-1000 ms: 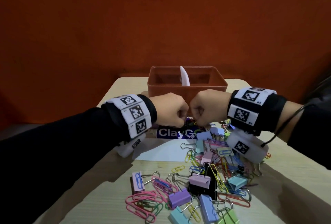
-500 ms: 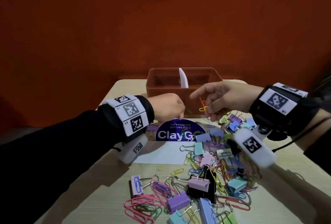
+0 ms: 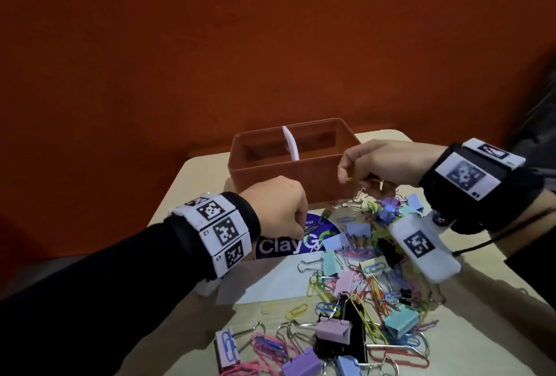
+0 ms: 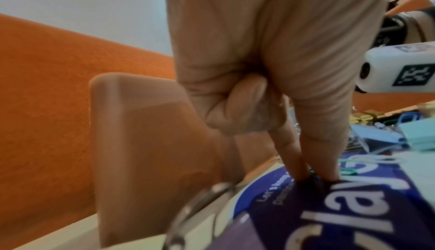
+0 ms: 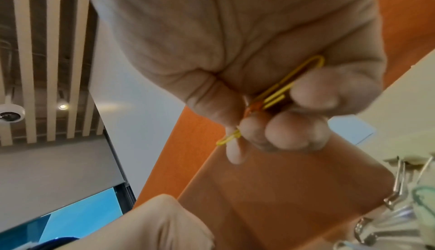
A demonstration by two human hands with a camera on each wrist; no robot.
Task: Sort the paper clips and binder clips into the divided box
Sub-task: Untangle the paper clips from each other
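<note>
The orange divided box [image 3: 270,175] stands at the table's far side, with a white divider [image 3: 290,142] across its middle. My right hand [image 3: 346,175] hovers in front of the box's right corner and pinches a few yellow and orange paper clips [image 5: 280,90] in curled fingers [image 5: 294,133]. My left hand [image 3: 301,231] is down on the blue round sticker [image 3: 279,244]. Its thumb and forefinger tips [image 4: 329,161] pinch a small green paper clip [image 4: 311,172]. A mixed heap of paper clips and binder clips [image 3: 361,279] covers the near right of the table.
Pastel and black binder clips [image 3: 332,332] and pink paper clips [image 3: 264,345] lie near the front edge. A white sheet [image 3: 270,282] lies under the sticker. An orange wall rises behind the table [image 3: 192,171].
My right hand has lifted off the heap with yellow paper clips and moved right and up beside the box. My left hand stayed low and came down onto the sticker.
</note>
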